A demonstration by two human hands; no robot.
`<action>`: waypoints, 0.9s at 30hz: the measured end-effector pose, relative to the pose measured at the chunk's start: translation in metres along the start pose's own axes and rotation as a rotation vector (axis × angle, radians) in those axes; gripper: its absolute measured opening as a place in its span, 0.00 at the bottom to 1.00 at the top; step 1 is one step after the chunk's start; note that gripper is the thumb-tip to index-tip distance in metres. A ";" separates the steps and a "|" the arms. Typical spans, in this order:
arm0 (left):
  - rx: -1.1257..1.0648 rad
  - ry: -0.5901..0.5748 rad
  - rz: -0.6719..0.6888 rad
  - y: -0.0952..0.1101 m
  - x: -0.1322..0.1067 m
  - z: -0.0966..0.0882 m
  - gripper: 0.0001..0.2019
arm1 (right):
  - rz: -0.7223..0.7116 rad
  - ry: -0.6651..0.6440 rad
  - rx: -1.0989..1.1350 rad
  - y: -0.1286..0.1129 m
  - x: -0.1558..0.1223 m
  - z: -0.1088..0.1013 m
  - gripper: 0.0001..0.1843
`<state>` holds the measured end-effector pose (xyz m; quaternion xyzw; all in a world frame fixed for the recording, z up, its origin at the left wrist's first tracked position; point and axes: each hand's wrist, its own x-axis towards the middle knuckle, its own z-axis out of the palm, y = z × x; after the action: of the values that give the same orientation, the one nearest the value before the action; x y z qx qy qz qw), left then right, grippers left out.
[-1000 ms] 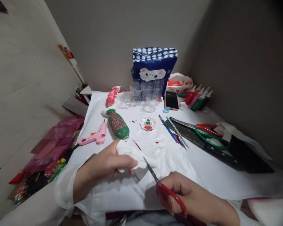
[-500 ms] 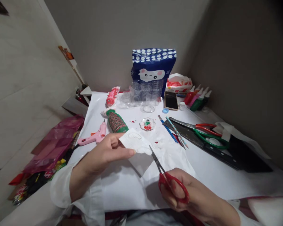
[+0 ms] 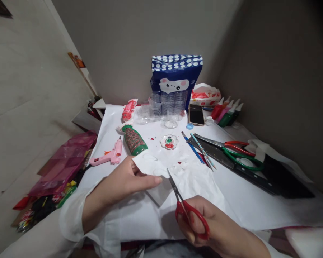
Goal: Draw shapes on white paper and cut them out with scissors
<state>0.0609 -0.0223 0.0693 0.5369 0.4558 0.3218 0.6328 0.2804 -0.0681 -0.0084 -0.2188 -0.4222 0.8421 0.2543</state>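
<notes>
"Two hands are busy over that table. What's the left hand (image 3: 121, 182) got?"

"A white piece (image 3: 146, 163), pinched. The thumb lies along its near edge and the other fingers are bent behind it, mostly hidden from where I stand."

"So where does the piece sit in that grip?"

"Mostly beyond the thumb. It reaches away from the person and off to the right, well past the fingers, tilted above the white cover (image 3: 140, 222). I can make out faint curved lines on its upper face."

"And the right hand (image 3: 201, 218)?"

"Closed around the red handles of the scissors (image 3: 181, 205), digits through the loops. The blades point up and left, close together, and their tips are right at the free edge of the piece, the side away from the left hand. Whether they touch it, I can't tell."

"What's near?"

"The green fish figure (image 3: 136, 141) lies just beyond the piece, with the pink glue gun (image 3: 113, 154) to its left. Farther over is the flower-shaped palette (image 3: 164, 142), dabbed red and green, and a blue brush (image 3: 191, 147) to the right of that."
</notes>
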 end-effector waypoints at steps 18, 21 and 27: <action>0.126 0.042 0.036 0.005 -0.004 0.009 0.21 | -0.002 0.085 -0.271 -0.002 -0.001 0.011 0.28; 0.137 0.016 0.072 0.003 -0.004 0.009 0.22 | -0.003 0.042 -0.247 -0.002 0.000 0.008 0.31; 0.183 -0.011 0.086 0.002 -0.005 0.009 0.21 | -0.002 -0.049 -0.248 -0.001 -0.001 0.001 0.32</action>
<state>0.0675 -0.0300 0.0721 0.6133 0.4562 0.3028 0.5692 0.2806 -0.0684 -0.0066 -0.2276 -0.5296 0.7882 0.2156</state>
